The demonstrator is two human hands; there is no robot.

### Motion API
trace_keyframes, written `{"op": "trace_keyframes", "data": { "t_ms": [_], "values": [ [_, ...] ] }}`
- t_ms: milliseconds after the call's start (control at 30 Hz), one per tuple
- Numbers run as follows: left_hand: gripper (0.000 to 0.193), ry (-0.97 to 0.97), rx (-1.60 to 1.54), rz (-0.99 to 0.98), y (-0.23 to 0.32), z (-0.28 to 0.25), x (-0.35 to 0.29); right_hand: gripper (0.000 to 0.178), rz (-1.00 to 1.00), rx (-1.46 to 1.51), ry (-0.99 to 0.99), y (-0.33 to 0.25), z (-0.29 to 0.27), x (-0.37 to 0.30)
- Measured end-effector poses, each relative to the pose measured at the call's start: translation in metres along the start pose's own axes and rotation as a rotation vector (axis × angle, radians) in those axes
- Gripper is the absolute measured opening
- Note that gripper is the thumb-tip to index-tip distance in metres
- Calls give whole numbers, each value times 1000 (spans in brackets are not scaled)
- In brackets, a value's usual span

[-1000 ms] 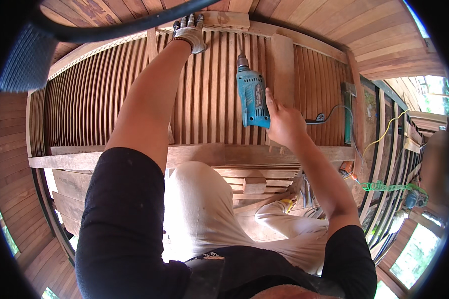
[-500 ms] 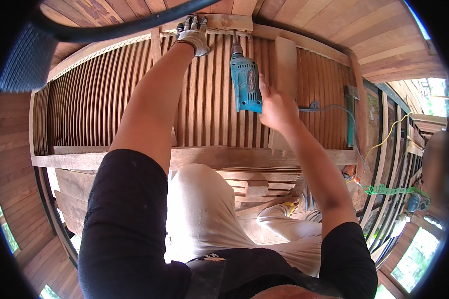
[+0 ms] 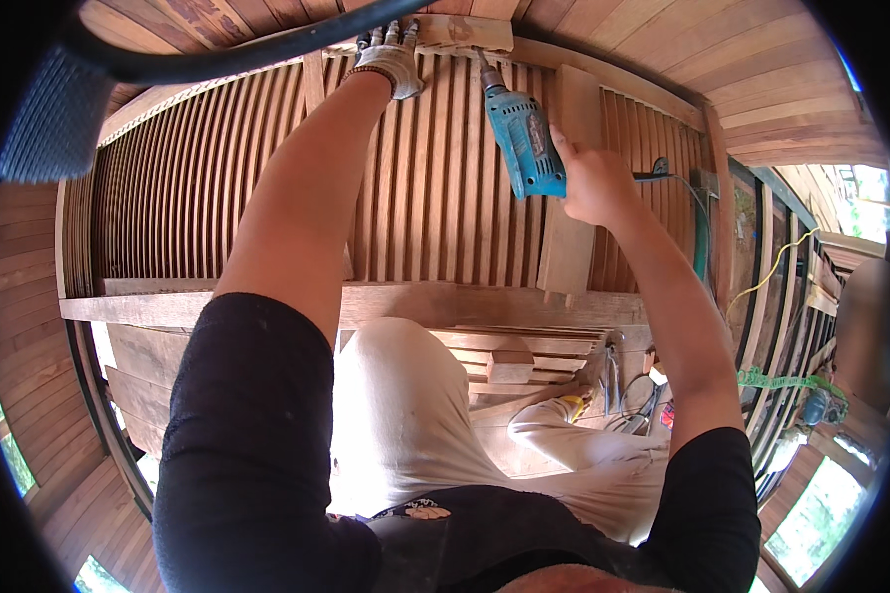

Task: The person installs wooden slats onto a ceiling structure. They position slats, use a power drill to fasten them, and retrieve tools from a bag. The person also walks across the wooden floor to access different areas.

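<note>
My right hand (image 3: 599,183) is wrapped round the handle of a blue electric drill (image 3: 524,138). The drill tilts, its chuck pointing up and left toward the lower edge of a short wooden block (image 3: 465,32) at the far rail. Whether the bit touches the wood I cannot tell. Left of it, my left hand (image 3: 391,64), in a pale glove with dark fingertips, lies with fingers stretched and apart against the block's left end. Below both hands spreads a panel of narrow wooden slats (image 3: 415,188) in a frame.
A wide flat board (image 3: 569,178) lies across the slats right of the drill. The near frame rail (image 3: 415,306) runs in front of my knee. Pliers-like tools (image 3: 613,376) and a small wood block (image 3: 510,367) lie beyond my legs. A yellow cord (image 3: 776,265) hangs at the right.
My right hand has moved right and slightly away with the drill, which went from nearly upright to tilted. My left hand has barely shifted, staying at the wooden block.
</note>
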State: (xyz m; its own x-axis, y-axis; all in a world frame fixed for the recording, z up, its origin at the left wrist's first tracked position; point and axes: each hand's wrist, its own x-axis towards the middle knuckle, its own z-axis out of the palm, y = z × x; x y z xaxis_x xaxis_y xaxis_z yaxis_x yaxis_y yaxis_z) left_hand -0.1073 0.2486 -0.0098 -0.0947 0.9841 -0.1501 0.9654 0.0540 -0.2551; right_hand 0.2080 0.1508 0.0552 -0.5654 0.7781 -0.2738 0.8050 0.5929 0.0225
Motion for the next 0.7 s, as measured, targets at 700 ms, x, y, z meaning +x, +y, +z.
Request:
{"op": "trace_keyframes", "data": {
  "t_ms": [700],
  "values": [
    [108, 26, -25, 1, 4, 6, 1, 104, 170, 293, -87, -28, -20, -2]
  ]
}}
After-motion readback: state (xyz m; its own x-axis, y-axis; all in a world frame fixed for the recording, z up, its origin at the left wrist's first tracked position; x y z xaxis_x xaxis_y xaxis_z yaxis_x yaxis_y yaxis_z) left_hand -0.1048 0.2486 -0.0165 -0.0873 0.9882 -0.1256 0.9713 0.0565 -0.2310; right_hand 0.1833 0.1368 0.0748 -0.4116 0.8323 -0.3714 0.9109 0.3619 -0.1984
